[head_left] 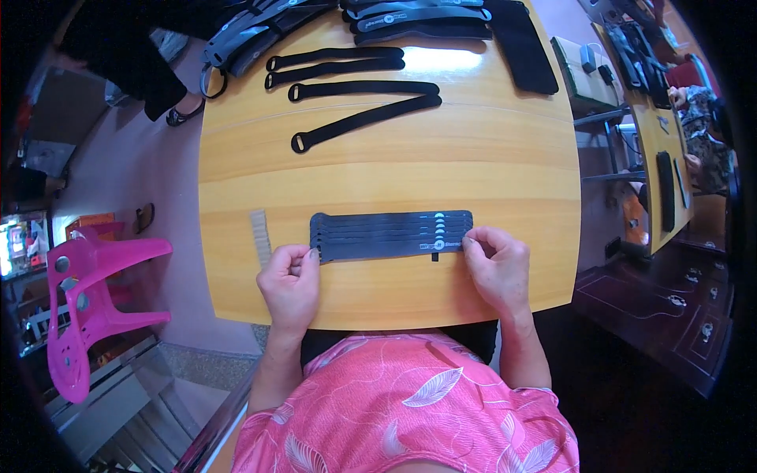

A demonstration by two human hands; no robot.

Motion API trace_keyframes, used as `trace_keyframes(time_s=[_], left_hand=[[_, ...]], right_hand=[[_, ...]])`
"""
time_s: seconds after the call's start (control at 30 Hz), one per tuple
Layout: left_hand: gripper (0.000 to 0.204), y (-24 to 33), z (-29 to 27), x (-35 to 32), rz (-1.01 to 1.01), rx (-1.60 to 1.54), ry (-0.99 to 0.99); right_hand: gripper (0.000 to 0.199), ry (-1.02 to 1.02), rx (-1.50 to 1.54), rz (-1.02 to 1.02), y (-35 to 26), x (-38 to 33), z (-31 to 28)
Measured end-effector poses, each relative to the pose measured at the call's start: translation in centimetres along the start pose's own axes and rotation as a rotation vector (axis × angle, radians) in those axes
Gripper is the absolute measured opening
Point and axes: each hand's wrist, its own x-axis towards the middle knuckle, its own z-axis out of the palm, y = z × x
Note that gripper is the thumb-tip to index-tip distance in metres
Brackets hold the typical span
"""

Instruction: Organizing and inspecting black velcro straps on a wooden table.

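Observation:
Several dark grey hook-and-loop straps [378, 236] lie fanned in overlapping rows near the table's front edge, with pale print toward their right ends. My left hand [289, 285] is closed, thumb and fingers pinching at the lower left corner of the set. At the right end, my right hand [501, 272] pinches the lower corner between thumb and forefinger. A small black tab [434, 257] sticks out below the straps. Farther back, two black straps with slotted ends [363, 90] form a sideways V, and a pair of similar straps [339, 58] lies behind them.
Strap bundles [418, 20] and a dark flat stack [524, 51] sit at the table's far side. A beige strip [260, 236] lies left of my left hand. On the floor at left is a pink plastic stool [110, 315]. Another person [702, 118] is at a table on the right.

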Motion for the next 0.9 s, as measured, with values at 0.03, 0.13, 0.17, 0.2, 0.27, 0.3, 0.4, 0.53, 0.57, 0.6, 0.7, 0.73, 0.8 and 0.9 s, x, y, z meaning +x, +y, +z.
trace_keyframes(time_s=[0.03, 0.13, 0.17, 0.2, 0.27, 0.3, 0.4, 0.53, 0.57, 0.6, 0.7, 0.73, 0.8, 0.9], left_hand=[[0.004, 0.13, 0.06, -0.01, 0.000, 0.000, -0.001], [0.004, 0.55, 0.19, -0.04, 0.005, 0.008, 0.006], [0.004, 0.58, 0.19, -0.05, 0.014, 0.024, 0.009], [0.004, 0.57, 0.27, -0.06, 0.023, 0.038, 0.010], [0.004, 0.33, 0.23, -0.08, 0.027, 0.050, 0.019], [0.004, 0.27, 0.24, -0.09, 0.030, 0.064, 0.033], [0.004, 0.12, 0.21, -0.08, 0.034, 0.054, 0.042], [0.004, 0.01, 0.20, -0.05, 0.041, 0.055, 0.031], [0.004, 0.09, 0.18, -0.02, 0.045, 0.062, 0.026], [0.004, 0.07, 0.18, -0.03, 0.049, 0.069, 0.022], [0.004, -0.04, 0.24, -0.09, 0.057, 0.095, 0.029], [0.004, 0.05, 0.25, -0.10, 0.057, 0.093, 0.027], [0.004, 0.24, 0.23, -0.12, 0.075, 0.103, 0.035], [0.004, 0.10, 0.20, -0.16, 0.074, 0.100, 0.033]], right_hand=[[0.009, 0.006, 0.010, 0.001, 0.06, -0.02, 0.02], [0.010, 0.013, 0.009, -0.033, 0.35, -0.04, -0.01], [0.011, 0.014, -0.002, -0.068, 0.47, -0.02, -0.02], [0.011, 0.017, -0.005, -0.066, 0.57, 0.01, -0.02], [0.011, 0.016, -0.007, -0.085, 0.70, 0.08, 0.12], [0.011, 0.020, -0.012, -0.082, 0.78, 0.12, 0.12], [0.011, -0.010, -0.008, -0.067, 0.85, 0.18, 0.11], [0.011, -0.006, -0.027, -0.064, 0.41, 0.14, -0.07], [0.011, -0.006, -0.033, -0.057, 0.31, 0.12, -0.12], [0.011, -0.006, -0.033, -0.058, 0.37, 0.12, -0.09], [0.010, 0.008, -0.043, -0.073, 0.58, 0.11, -0.02], [0.010, 0.011, -0.043, -0.078, 0.60, 0.10, -0.03], [0.010, 0.016, -0.044, -0.082, 0.66, 0.10, -0.02], [0.010, 0.010, -0.032, -0.073, 0.77, 0.12, -0.03]])
